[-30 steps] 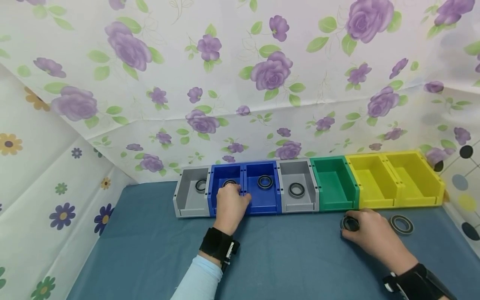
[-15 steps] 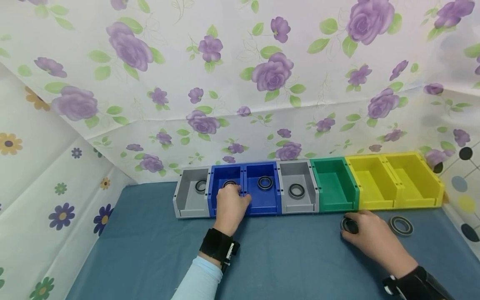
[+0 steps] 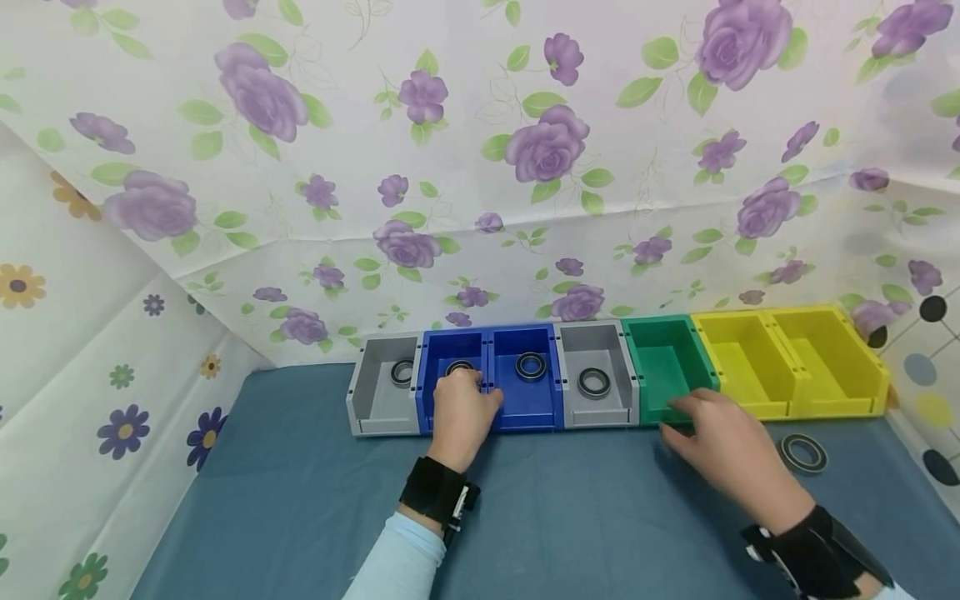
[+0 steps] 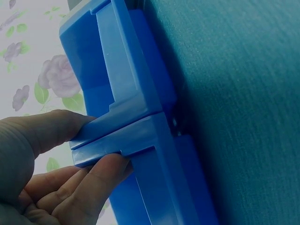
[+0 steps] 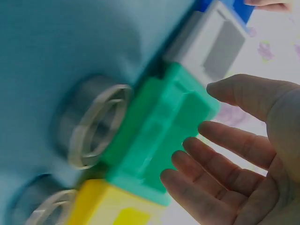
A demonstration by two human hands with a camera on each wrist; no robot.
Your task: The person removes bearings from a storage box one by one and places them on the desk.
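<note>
My left hand (image 3: 461, 417) pinches the joined walls of the left blue bin (image 3: 435, 343) and the right blue bin (image 3: 525, 408), thumb on one side and fingers on the other. A bearing (image 3: 459, 362) in the left blue bin is partly covered by that hand. My right hand (image 3: 731, 450) hovers at the front of the green bin (image 3: 667, 354), fingers spread with nothing between them. Seen from the right wrist, a large bearing (image 5: 77, 126) lies on the cloth before the green bin; the hand hides it in the head view. Another bearing (image 3: 821, 455) lies farther right.
Single bearings lie in the left grey bin (image 3: 371, 396), the right blue bin and the right grey bin (image 3: 611, 350). Two yellow bins (image 3: 750, 358) end the row at the right. Behind rises a flowered sheet (image 3: 480, 167); blue cloth (image 3: 562, 517) covers the table.
My right hand has let go of the bearing it held on the cloth and moved up and left to the green bin's front. The left hand has stayed in place.
</note>
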